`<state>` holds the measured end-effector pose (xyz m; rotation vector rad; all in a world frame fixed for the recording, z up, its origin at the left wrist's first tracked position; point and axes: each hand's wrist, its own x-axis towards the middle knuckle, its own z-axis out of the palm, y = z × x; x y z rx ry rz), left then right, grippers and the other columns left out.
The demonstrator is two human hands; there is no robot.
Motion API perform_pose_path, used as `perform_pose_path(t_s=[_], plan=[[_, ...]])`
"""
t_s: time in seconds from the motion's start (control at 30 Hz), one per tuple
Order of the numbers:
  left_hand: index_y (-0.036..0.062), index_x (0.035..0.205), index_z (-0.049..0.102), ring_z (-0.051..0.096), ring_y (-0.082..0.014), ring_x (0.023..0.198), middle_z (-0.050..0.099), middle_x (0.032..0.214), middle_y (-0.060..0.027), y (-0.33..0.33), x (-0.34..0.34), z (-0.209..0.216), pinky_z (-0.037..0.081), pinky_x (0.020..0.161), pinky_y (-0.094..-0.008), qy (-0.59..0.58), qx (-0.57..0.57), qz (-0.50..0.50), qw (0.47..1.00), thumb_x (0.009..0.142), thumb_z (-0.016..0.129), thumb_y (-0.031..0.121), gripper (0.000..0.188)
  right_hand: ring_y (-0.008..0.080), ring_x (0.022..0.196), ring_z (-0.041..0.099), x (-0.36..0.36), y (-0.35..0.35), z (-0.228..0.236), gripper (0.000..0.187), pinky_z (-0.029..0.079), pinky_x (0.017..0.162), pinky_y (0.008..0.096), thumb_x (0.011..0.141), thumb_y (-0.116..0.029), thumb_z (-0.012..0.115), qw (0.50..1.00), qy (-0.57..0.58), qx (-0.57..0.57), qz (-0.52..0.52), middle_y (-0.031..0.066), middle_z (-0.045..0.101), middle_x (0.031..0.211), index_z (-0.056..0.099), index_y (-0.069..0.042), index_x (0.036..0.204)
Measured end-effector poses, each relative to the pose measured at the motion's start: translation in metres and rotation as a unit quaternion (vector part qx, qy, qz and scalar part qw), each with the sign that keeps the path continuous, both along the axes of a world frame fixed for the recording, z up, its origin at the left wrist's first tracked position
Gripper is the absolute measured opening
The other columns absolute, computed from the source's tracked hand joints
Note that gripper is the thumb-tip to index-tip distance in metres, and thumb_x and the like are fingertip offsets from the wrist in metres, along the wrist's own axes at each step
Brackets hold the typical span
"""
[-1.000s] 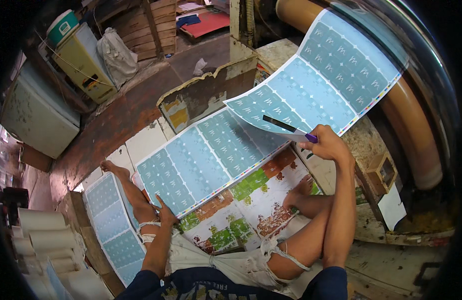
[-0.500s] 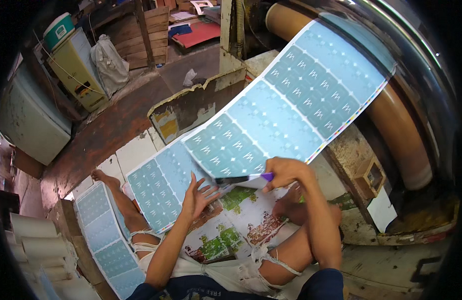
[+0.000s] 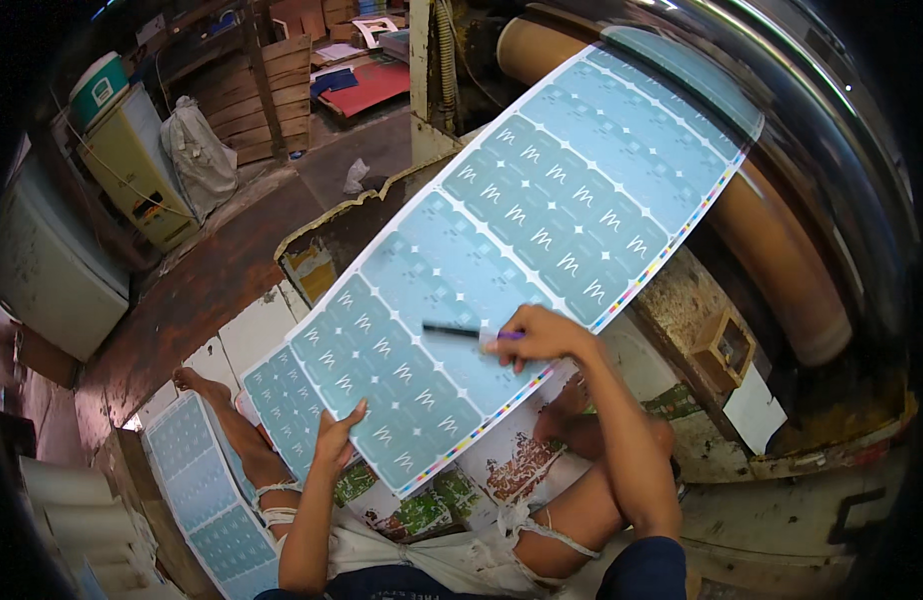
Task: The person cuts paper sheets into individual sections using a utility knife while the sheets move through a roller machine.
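A long blue-green printed sheet (image 3: 462, 290) slopes from a machine roller down toward my lap, its free end near my knees. My left hand (image 3: 334, 440) grips the near edge of this sheet, thumb on top and fingers hidden underneath. Just above the sheet's right part, my right hand (image 3: 542, 337) is closed round a purple-handled knife (image 3: 457, 330); its dark, slightly blurred blade points left across the print. Under the left side of the long sheet lies another sheet of the same print (image 3: 279, 395).
The machine's brown roller (image 3: 782, 270) and shiny curved cover stand at the right. A small wooden box (image 3: 722, 345) sits on its frame. White paper printed in green and brown (image 3: 422, 508) lies before my lap. More printed sheets (image 3: 197, 470) rest beyond my left leg.
The long sheet's free end has come farther down toward me. My left hand went from open beside it to gripping its edge. My right hand moved slightly up and left with the knife.
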<state>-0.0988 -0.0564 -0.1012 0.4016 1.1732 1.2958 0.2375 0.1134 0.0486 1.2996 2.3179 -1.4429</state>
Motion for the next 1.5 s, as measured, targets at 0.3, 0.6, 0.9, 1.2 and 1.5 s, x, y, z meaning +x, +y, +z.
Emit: perform_pose_path(t_s=[0.3, 0.6, 0.9, 1.2, 1.5], plan=[[0.0001, 0.128, 0.047, 0.060, -0.0170, 0.097, 0.061, 0.111, -0.0089, -0.019, -0.037, 0.029, 0.050, 0.084, -0.0305, 0.187, 0.093, 0.024, 0.978, 0.082, 0.074, 0.009, 0.054, 0.0057, 0.047, 0.050, 0.124, 0.036, 0.051, 0.027, 0.038, 0.041, 0.0226, 0.095, -0.021, 0.058, 0.725, 0.240, 0.424, -0.487, 0.0030, 0.062, 0.064, 0.068, 0.000, 0.110], [-0.0005, 0.128, 0.047, 0.062, -0.0168, 0.094, 0.062, 0.110, -0.0096, -0.055, -0.081, 0.030, 0.052, 0.081, -0.0298, 0.202, 0.057, -0.019, 0.978, 0.083, 0.074, 0.008, 0.053, 0.0078, 0.046, 0.052, 0.215, 0.046, 0.038, 0.033, 0.036, 0.039, 0.0240, 0.095, -0.025, 0.061, 0.572, 0.273, 0.444, -0.633, 0.0084, 0.067, 0.070, 0.065, 0.003, 0.110], [-0.0017, 0.127, 0.049, 0.064, -0.0174, 0.093, 0.064, 0.108, -0.0106, -0.083, -0.110, 0.040, 0.054, 0.081, -0.0313, 0.214, 0.019, -0.023, 0.976, 0.083, 0.074, 0.007, 0.052, 0.0069, 0.046, 0.052, 0.216, 0.043, 0.022, 0.033, 0.035, 0.039, 0.0226, 0.094, -0.029, 0.062, 0.690, 0.259, 0.367, -0.567, 0.0052, 0.064, 0.070, 0.066, 0.001, 0.107], [0.0006, 0.123, 0.052, 0.065, -0.0180, 0.087, 0.065, 0.104, -0.0090, -0.119, -0.130, 0.030, 0.055, 0.079, -0.0329, 0.155, -0.048, 0.070, 0.984, 0.084, 0.070, 0.003, 0.042, 0.0253, 0.097, 0.063, 0.200, 0.054, 0.058, 0.063, 0.050, 0.070, 0.0329, 0.073, 0.008, 0.067, 0.529, 0.023, 0.752, -0.393, 0.0105, 0.060, 0.111, 0.062, -0.021, 0.129], [0.0007, 0.124, 0.046, 0.063, -0.0194, 0.093, 0.062, 0.111, -0.0102, -0.197, -0.250, 0.004, 0.055, 0.082, -0.0359, 0.157, -0.002, 0.123, 0.980, 0.086, 0.067, -0.002, 0.044, 0.0268, 0.075, 0.068, 0.136, 0.016, 0.022, 0.067, 0.047, 0.057, 0.0318, 0.066, 0.013, 0.054, 0.748, 0.059, 0.587, -0.305, 0.0154, 0.057, 0.131, 0.068, -0.023, 0.121]])
